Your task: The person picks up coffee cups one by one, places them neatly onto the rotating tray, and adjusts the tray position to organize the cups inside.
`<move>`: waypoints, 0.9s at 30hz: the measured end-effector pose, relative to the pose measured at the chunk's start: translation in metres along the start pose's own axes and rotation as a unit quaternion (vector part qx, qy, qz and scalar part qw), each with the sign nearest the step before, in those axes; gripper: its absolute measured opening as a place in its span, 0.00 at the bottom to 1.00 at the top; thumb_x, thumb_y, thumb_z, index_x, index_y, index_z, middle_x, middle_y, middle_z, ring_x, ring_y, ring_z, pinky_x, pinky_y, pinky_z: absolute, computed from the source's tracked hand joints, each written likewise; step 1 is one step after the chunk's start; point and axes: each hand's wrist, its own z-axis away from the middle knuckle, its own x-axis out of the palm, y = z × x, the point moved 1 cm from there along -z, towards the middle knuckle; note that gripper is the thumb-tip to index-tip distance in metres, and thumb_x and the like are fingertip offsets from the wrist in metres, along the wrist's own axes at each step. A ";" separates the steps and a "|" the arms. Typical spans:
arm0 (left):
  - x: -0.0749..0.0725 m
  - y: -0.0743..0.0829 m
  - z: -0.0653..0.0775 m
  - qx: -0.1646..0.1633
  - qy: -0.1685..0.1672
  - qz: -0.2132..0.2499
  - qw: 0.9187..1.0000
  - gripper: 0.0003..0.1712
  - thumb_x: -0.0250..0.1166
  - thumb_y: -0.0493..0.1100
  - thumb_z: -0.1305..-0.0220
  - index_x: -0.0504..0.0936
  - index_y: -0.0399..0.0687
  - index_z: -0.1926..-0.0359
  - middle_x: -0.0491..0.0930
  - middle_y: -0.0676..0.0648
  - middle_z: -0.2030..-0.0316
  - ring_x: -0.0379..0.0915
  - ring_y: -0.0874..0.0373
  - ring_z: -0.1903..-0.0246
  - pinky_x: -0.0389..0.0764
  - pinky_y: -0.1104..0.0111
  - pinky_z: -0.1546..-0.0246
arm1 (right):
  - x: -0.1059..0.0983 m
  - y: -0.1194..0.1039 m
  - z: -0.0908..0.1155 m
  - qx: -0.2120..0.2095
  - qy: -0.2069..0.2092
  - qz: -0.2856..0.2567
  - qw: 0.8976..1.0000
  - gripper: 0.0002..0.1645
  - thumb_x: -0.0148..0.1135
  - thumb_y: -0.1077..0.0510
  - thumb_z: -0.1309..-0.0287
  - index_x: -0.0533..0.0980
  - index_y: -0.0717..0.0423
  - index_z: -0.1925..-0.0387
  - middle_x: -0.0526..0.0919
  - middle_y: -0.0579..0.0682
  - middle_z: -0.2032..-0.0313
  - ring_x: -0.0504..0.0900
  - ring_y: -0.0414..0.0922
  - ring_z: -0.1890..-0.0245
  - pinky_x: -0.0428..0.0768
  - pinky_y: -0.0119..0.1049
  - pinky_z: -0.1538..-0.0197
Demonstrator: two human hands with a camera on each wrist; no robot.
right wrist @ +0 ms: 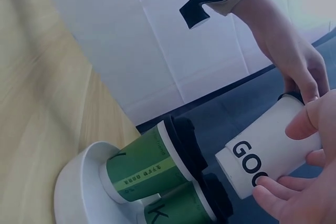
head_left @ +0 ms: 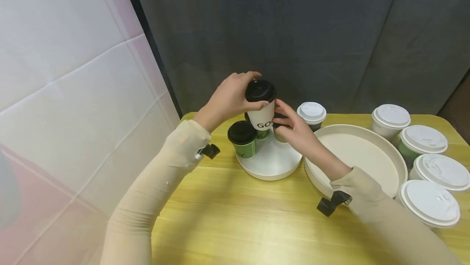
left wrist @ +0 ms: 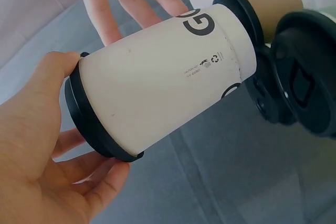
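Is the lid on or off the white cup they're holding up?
On: the black lid covers the top of the white cup, and the left hand holds it there.

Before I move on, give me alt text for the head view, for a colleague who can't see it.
Left hand holds a white cup by its black lid above a round white tray, with the right hand at the cup's side. Black-lidded green cups stand in that tray; to the right, white-lidded cups stand beside a larger cream tray.
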 end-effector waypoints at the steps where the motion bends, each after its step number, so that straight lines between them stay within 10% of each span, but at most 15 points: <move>1: 0.001 0.001 0.001 0.002 0.000 -0.001 1.000 0.45 0.70 0.65 0.45 0.71 0.47 0.33 0.80 0.47 0.42 0.74 0.50 0.47 0.80 0.60 0.47 | 0.000 0.000 0.002 0.002 0.000 0.001 1.000 0.46 0.46 0.67 0.37 0.45 0.43 0.21 0.57 0.55 0.24 0.68 0.57 0.29 0.70 0.54 0.31; 27: 0.035 0.018 0.022 0.046 -0.018 0.012 0.999 0.42 0.70 0.65 0.46 0.73 0.50 0.36 0.80 0.48 0.45 0.74 0.53 0.48 0.80 0.62 0.49 | 0.005 0.028 0.046 0.001 0.000 -0.020 1.000 0.47 0.48 0.67 0.37 0.43 0.46 0.21 0.60 0.59 0.29 0.64 0.59 0.28 0.70 0.57 0.32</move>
